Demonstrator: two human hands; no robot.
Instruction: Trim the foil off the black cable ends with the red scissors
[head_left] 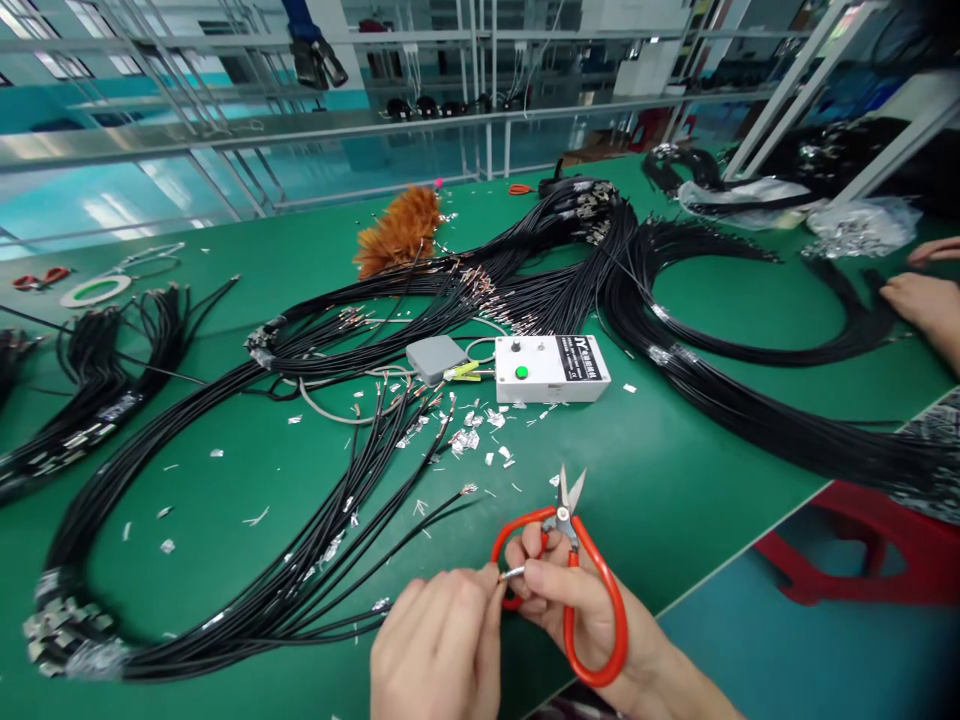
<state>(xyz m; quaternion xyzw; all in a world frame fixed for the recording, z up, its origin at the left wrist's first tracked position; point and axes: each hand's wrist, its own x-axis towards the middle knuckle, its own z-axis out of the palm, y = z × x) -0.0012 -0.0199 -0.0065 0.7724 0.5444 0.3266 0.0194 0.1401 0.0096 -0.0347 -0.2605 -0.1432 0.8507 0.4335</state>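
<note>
My left hand [439, 640] is closed around a black cable whose stripped, silvery end [513, 573] sticks out towards my right hand [577, 595]. The thumb and a finger of that right hand pinch the silvery end. Red-handled scissors [562, 514] hang on my right hand, blades slightly apart and pointing away from me. To the left of my hands lies a curved bundle of black cables [315, 560], its bare copper ends fanned out and its connectors [67, 635] at the near left.
A white box [551, 368] with a green button stands mid-table among foil scraps [465, 440]. Beside it is a grey block [436, 358]. More black cable bundles [622, 260] and an orange-brown fluffy duster [401, 228] lie behind. Another person's hands [930, 300] are at the right; a red stool [862, 545] stands below.
</note>
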